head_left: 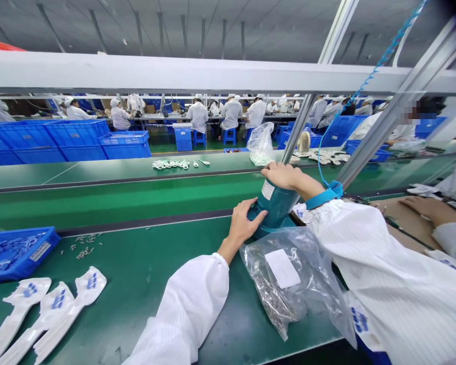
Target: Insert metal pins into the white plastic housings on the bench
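A dark teal, rounded machine body [276, 203] with a white label stands near the far edge of the green bench; I cannot tell exactly what it is. Over its top lies my right hand [283, 176], fingers curled onto the rim, a blue coiled-cord wrist strap [324, 195] around that wrist. My left hand [244, 222] touches its lower left side, thumb and fingers spread apart. Just in front lies a clear plastic bag [307, 268] holding many small metal parts [275, 304], with a white paper slip [282, 268] on it.
At left are a blue bin [19, 253] of small blue parts, scattered tiny metal pieces [85, 246] and several white plastic pieces [61, 309]. A green conveyor [110, 195] runs behind the bench. A metal post [298, 126] rises beyond. Another person's hand [427, 208] rests at right.
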A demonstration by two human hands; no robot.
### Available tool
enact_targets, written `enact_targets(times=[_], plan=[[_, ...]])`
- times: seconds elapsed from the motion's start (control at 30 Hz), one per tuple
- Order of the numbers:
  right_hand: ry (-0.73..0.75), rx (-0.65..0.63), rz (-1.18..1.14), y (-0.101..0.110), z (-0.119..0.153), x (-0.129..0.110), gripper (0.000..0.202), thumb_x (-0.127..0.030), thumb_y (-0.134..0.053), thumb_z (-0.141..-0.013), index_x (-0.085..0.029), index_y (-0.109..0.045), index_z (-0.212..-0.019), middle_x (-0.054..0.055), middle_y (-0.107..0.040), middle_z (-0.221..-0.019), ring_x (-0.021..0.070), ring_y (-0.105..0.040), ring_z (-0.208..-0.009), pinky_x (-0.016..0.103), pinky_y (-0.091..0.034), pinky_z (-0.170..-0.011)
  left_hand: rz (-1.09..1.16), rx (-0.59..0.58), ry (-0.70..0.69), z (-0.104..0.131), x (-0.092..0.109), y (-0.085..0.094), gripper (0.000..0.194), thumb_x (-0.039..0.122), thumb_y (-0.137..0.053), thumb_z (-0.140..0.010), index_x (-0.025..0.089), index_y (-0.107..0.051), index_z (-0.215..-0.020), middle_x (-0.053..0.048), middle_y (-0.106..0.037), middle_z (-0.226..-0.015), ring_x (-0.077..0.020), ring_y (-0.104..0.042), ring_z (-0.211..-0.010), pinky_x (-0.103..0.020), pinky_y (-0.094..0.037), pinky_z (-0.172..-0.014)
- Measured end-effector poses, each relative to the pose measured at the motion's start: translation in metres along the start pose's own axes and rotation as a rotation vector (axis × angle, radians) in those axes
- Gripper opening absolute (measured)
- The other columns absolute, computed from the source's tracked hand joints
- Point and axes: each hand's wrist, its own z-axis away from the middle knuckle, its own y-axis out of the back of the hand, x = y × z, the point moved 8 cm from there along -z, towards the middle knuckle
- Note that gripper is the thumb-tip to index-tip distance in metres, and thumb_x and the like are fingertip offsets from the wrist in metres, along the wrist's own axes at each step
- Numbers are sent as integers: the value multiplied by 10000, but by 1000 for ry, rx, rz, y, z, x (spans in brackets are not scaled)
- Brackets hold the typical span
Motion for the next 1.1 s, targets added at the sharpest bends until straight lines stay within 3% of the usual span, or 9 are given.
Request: enact_targets(times=[0.1,0.3,0.57,1.1], plan=[[-44,-58,-2,-2,1,1,544,-521,-283,-949,-194,-527,-1309,192,-505,-1410,422,-461,-1295,572,-354,-1034,21,50,-5,-1,-2,-2,387,423,-622,-919,231,-626,-1255,-68,-698,-1174,-220,-638,-1093,-402,-482,-998],[-40,-67,8,-2,2,1,563,-522,-268,-949,-197,-498,-1346,184,-475,-1445,423,-437,-1321,568,-353,-1046,35,87,7,0,-9,-3,365,427,-680,-882,278,-673,-1215,-41,-713,-1163,-255,-546,-1244,-467,-405,-1091],[-45,-68,22,-1,2,-2,514,-492,-275,-951,-212,-526,-1301,178,-529,-1387,413,-482,-1280,579,-383,-1012,45,108,48,-1,-6,-1,288,398,-676,-893,287,-709,-1157,-24,-729,-1126,-225,-616,-1090,-402,-469,-995],[-35,-73,35,2,7,-5,504,-496,-280,-957,-216,-522,-1298,169,-518,-1391,405,-471,-1292,554,-378,-1026,59,142,52,0,-5,1,249,340,-695,-885,272,-722,-1123,-11,-740,-1113,-216,-615,-1078,-380,-461,-989]])
